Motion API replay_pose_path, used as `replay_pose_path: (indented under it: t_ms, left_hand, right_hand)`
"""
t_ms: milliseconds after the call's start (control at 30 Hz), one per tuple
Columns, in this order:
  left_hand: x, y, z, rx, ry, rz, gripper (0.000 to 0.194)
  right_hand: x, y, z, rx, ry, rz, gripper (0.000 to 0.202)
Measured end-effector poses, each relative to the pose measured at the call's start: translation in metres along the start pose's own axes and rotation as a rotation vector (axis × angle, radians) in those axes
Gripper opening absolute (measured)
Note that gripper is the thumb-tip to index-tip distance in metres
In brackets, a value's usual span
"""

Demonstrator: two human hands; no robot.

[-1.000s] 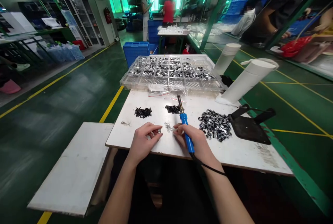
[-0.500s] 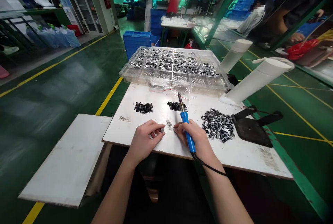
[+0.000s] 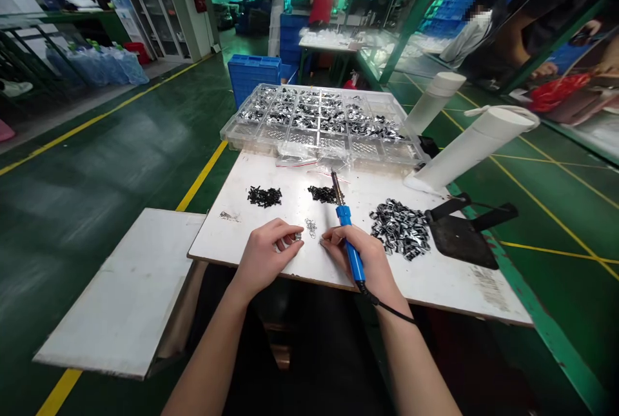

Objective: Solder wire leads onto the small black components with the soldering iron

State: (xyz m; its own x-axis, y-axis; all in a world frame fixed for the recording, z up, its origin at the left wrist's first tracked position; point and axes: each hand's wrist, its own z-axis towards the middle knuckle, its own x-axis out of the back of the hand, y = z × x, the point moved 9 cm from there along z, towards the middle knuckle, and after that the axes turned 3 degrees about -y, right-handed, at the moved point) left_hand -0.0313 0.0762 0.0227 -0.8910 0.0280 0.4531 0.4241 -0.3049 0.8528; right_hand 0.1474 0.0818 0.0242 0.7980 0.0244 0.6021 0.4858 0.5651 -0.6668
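Between thumb and fingers my left hand (image 3: 271,251) pinches a small metallic piece (image 3: 298,236). My right hand (image 3: 360,251) is closed around a blue-handled soldering iron (image 3: 355,262), its metal tip pointing up and away. The right fingertips are pressed together beside a small pile of thin wire parts (image 3: 311,228); whether they hold a tiny part too is unclear. Beyond the hands lie two piles of small black parts, one on the left (image 3: 264,196) and one in the middle (image 3: 322,194). Right of my right hand is a larger pile of shiny metallic-and-black pieces (image 3: 400,229).
A clear compartment tray (image 3: 358,150) of shiny parts stands at the back of the white table (image 3: 227,235). White tubes (image 3: 476,148) and a black stand (image 3: 461,242) are on the right. A lower white board (image 3: 120,287) lies left. People are in the background.
The view has shifted slightly, so the table and piles appear a little further left. Both hands keep their grips, with the wire pile still between their fingertips.
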Motion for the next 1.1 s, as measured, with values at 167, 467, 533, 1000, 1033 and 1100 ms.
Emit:
replay_pose_path:
  t_ms: [167, 467, 533, 1000, 1033, 1100]
  left_hand:
    - [-0.001, 0.002, 0.001, 0.002, -0.003, -0.007, 0.017]
    - [-0.020, 0.021, 0.007, 0.043, 0.000, -0.075, 0.020]
    - [-0.025, 0.014, 0.009, 0.098, 0.033, -0.101, 0.018]
    - [-0.024, 0.002, 0.001, 0.103, 0.108, -0.183, 0.019]
    - [-0.025, 0.001, 0.001, 0.110, 0.100, -0.190, 0.018]
    - [-0.026, 0.001, 0.002, 0.117, 0.088, -0.205, 0.018]
  right_hand:
    - [0.005, -0.002, 0.000, 0.013, 0.071, -0.024, 0.011]
    - [0.011, -0.012, 0.002, 0.070, 0.110, -0.068, 0.008]
    - [0.013, -0.011, 0.000, 0.067, 0.134, -0.037, 0.008]
    - [0.007, -0.021, -0.003, 0.158, 0.067, 0.046, 0.015]
    - [0.007, -0.021, -0.003, 0.167, 0.060, 0.043, 0.014]
    - [0.006, -0.021, -0.005, 0.175, 0.050, 0.038, 0.014]
